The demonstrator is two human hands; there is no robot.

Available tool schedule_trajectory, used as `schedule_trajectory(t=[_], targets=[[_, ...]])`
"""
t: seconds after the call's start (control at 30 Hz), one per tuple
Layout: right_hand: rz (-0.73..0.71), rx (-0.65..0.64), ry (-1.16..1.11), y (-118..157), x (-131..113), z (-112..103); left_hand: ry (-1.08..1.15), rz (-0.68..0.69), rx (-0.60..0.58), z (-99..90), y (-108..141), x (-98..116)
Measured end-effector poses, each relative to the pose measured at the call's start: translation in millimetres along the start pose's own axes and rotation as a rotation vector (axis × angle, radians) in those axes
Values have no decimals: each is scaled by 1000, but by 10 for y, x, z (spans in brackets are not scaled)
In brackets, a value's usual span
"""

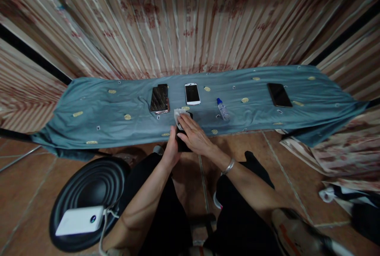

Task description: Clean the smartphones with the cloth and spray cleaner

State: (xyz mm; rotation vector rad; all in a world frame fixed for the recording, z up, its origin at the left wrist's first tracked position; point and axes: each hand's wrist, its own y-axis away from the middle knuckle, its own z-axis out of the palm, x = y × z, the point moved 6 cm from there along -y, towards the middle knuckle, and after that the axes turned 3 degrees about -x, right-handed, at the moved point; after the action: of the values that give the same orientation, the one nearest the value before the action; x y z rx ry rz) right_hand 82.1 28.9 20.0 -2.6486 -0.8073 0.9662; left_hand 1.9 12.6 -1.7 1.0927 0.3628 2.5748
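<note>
A black phone (182, 143) is held upright-tilted near the front edge of the cloth-covered table, with my left hand (171, 147) wrapped round its left side. Pressed on its face, my right hand (194, 134) holds a white tissue (178, 117) under its fingers. Beyond my hands lies a white phone (192, 94). To its left, dark phones (159, 98) lie close together, partly overlapping. A small clear bottle with a blue cap (222, 109) rests right of the white phone. Farther right lies another dark phone (279, 95).
The blue-green cloth (136, 129) covers the narrow table, with a striped curtain (190, 22) behind. At lower left, a white power bank (79, 220) with a cable sits on a round black stool (118, 173). My legs are below the table's front edge.
</note>
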Motion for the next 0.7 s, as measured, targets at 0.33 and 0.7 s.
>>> schedule_trajectory(t=[0.33,0.7], targets=[[60,35,25,-36,176,-93,-20,10,-17,32,29,-65],[140,53,22,-5,348,-50,-5,45,-24,33,27,82]])
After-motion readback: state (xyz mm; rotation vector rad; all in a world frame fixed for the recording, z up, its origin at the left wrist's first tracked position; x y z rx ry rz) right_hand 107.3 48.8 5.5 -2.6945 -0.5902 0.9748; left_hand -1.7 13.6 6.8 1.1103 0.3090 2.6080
